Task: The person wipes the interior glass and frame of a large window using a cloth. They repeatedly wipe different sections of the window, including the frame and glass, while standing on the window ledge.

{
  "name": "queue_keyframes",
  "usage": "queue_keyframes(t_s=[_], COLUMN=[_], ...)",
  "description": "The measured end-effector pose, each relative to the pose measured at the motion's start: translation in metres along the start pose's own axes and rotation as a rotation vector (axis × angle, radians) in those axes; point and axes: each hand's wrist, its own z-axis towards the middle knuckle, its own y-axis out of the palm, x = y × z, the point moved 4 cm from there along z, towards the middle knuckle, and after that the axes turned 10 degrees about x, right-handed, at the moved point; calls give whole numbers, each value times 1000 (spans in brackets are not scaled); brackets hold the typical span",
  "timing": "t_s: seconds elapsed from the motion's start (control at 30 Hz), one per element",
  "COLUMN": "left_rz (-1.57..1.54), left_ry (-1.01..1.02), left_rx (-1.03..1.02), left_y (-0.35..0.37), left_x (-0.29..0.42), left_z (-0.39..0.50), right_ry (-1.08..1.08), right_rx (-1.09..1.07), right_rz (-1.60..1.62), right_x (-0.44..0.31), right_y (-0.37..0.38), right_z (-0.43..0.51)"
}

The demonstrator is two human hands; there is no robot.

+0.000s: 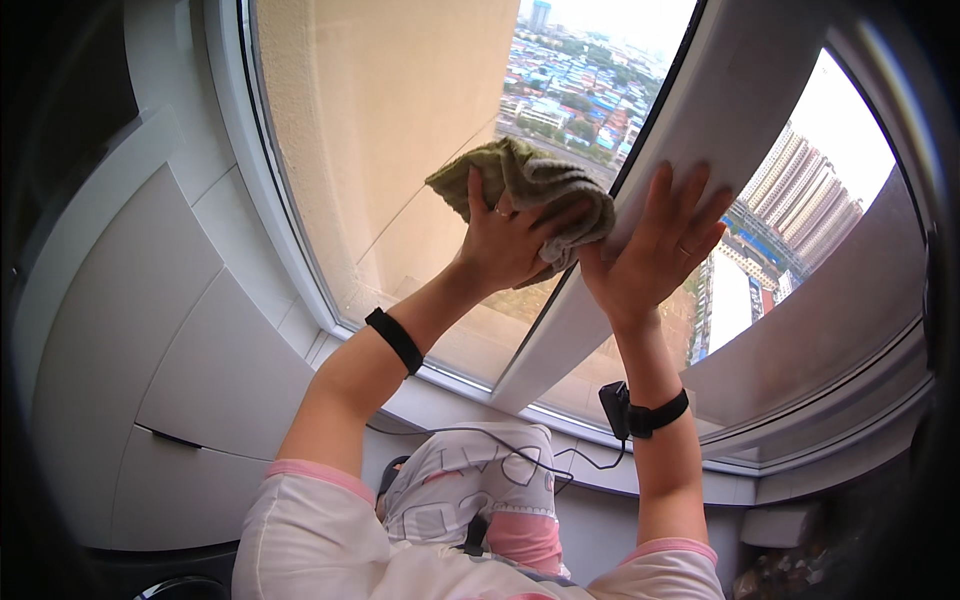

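Under my left hand (502,244) is a bunched olive-and-grey cleaning cloth (517,176), held against the left window pane (390,150). My fingers are spread over the cloth, and its right folds reach the edge of the white window mullion (750,67). My right hand (649,255) lies flat on that mullion with its fingers apart and nothing in it. The thumb of this hand is close beside the cloth's lower right folds. Part of the cloth is hidden behind my left hand.
A second pane (817,217) stands right of the mullion. White cabinet fronts (195,360) line the left side. Below the window runs a sill (472,405). A thin black cable (480,430) hangs across my lap from the device (619,409) on my right wrist.
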Motion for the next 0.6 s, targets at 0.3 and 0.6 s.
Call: queue_keyframes(t_s=[0.3, 0.6], left_rz=[-11, 284], left_ry=[27, -247], left_rx=[-115, 539], left_y=[-7, -37], left_x=[-25, -91], left_z=[-42, 232], right_ry=[-22, -15], right_rx=[39, 20], right_rz=[187, 352], right_x=[2, 3], right_y=[-4, -10], right_z=[0, -15])
